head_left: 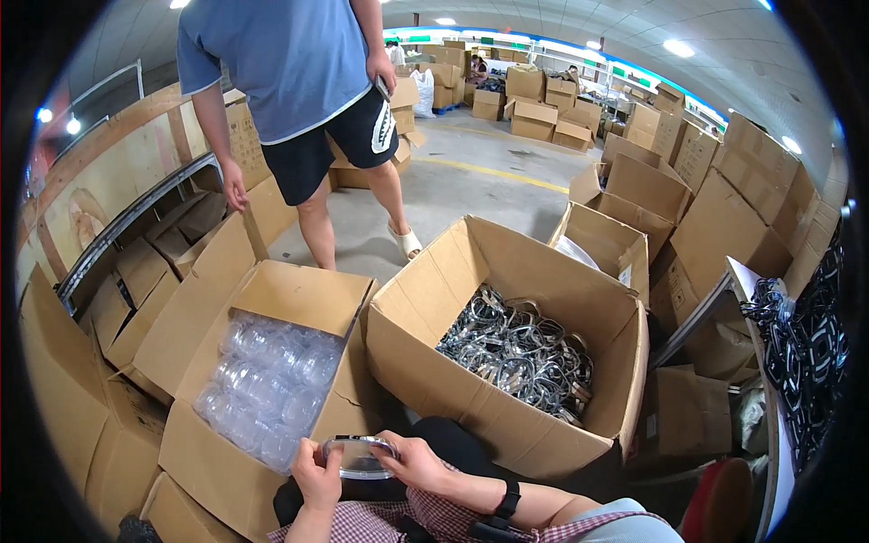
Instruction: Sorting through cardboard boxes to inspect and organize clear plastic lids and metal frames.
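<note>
In front of my lap I hold an oval, see-through piece with a shiny silver rim (364, 463). My left hand (317, 477) is closed on its left end. The fingers of my right hand (415, 463) grip its right end, with the thumb lying over the edge. Just beyond my left hand stands an open carton (299, 282) holding rows of clear plastic shells (267, 385). A larger open carton (507, 403) sits beyond my right hand, partly filled with a tangle of shiny silver and black frame-like parts (520, 353).
A person in a blue shirt and dark shorts (281, 81) stands past the shell carton, with a phone-like object in one hand. On the right, a table (747, 281) bears dark parts. Stacked cartons (756, 195) rise behind it. More cartons (136, 299) line the left.
</note>
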Demonstrator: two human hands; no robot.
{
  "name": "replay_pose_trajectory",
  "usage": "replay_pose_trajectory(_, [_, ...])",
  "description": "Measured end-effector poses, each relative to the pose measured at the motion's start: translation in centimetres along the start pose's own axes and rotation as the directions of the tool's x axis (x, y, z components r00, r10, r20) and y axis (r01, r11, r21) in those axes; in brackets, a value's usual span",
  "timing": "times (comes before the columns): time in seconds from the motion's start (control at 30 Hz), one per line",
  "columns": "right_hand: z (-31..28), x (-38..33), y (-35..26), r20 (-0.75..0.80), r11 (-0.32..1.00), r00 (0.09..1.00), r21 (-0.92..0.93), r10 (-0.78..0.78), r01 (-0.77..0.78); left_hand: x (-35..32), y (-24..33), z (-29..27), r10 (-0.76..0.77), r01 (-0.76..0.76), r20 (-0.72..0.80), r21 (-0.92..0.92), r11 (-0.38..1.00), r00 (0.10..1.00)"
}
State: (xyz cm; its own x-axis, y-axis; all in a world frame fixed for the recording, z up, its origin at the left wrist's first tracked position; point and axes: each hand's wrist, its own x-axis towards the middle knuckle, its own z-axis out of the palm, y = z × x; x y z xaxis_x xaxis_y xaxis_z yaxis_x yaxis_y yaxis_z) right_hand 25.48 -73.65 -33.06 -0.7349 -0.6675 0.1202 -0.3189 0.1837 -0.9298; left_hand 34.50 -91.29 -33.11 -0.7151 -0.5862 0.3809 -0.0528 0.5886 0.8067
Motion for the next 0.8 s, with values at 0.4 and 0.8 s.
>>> replay_pose_trajectory(0.4, [4.5,2.0,-0.2,0.029,0.964,0.999,0.264,0.025,-0.032,-1.8,0.6,-4.0,-0.136,0.149,-0.156,0.072,0.986,0.978])
replay_pose_trajectory(0.8, [9.7,5.0,0.6,0.293,0.955,0.956,0.275,0.026,-0.111,-4.0,-1.9,-6.0,-0.179,0.249,-0.288,0.231,0.94,0.941])
